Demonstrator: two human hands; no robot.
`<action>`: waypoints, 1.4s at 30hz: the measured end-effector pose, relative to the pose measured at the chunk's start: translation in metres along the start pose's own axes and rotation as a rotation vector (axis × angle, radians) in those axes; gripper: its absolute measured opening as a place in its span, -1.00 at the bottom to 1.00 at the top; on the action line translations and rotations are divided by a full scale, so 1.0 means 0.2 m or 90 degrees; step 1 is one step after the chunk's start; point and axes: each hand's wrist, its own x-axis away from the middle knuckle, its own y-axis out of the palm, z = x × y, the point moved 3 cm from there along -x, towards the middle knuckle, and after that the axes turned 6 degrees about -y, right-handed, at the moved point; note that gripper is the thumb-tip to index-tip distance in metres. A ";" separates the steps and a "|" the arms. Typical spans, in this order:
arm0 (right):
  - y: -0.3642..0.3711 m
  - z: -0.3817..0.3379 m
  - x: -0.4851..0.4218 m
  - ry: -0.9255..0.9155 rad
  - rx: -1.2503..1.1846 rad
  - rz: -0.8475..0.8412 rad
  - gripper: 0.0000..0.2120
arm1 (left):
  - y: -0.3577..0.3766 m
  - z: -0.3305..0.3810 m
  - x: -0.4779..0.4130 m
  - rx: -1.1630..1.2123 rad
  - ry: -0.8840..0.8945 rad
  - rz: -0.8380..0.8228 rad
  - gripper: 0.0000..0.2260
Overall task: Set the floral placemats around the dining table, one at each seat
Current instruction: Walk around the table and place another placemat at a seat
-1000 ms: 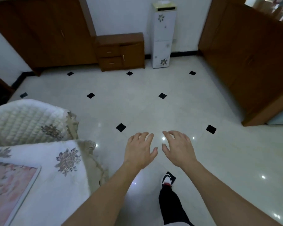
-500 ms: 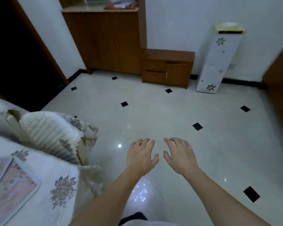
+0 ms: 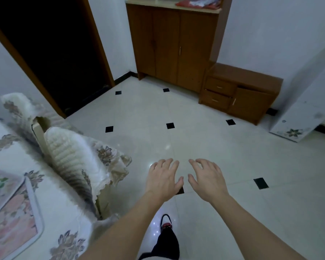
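A pink floral placemat [image 3: 9, 218] with a pale border lies on the dining table [image 3: 64, 231] at the lower left, over a white flowered tablecloth. A second placemat [image 3: 0, 184] with green leaves overlaps it, cut off by the left edge. My left hand [image 3: 162, 180] and my right hand [image 3: 207, 178] hover side by side over the tiled floor, to the right of the table. Both hands are empty with fingers spread, palms down.
A chair [image 3: 69, 160] with a quilted white cover stands against the table's right side. Beyond are a dark doorway [image 3: 51, 49], a tall wooden cabinet [image 3: 174, 44], a low drawer unit [image 3: 238, 91] and a white floral cabinet [image 3: 306, 109]. My foot [image 3: 166, 222] is on the floor.
The view has swung left: the cabinets slid right and the doorway came into sight. More of the table and a second placemat show. My hands stay open and empty in front.
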 end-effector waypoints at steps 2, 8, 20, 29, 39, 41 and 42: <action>0.03 0.02 -0.22 0.001 -0.003 -0.010 -0.53 | 0.03 -0.08 -0.20 0.008 -0.006 -0.006 -0.52; 0.08 0.04 -0.82 -0.027 0.019 -0.030 -0.50 | 0.02 -0.39 -0.72 0.009 -0.036 -0.001 -0.50; 0.23 -0.05 -1.70 -0.113 0.009 -0.052 -0.50 | 0.03 -0.81 -1.34 -0.004 -0.129 -0.003 -0.47; 0.40 -0.10 -2.53 -0.245 -0.012 -0.061 -0.53 | 0.10 -1.20 -1.93 -0.038 -0.249 0.000 -0.47; 0.51 -0.52 -3.44 -0.474 -0.067 -0.084 -0.55 | -0.08 -1.72 -2.24 -0.078 -0.493 -0.010 -0.49; 0.53 -0.70 -3.50 -0.535 -0.084 -0.099 -0.54 | -0.12 -1.81 -2.17 -0.089 -0.556 0.016 -0.50; 0.54 -0.79 -3.51 -0.571 -0.093 -0.104 -0.54 | -0.14 -1.85 -2.13 -0.099 -0.587 0.024 -0.51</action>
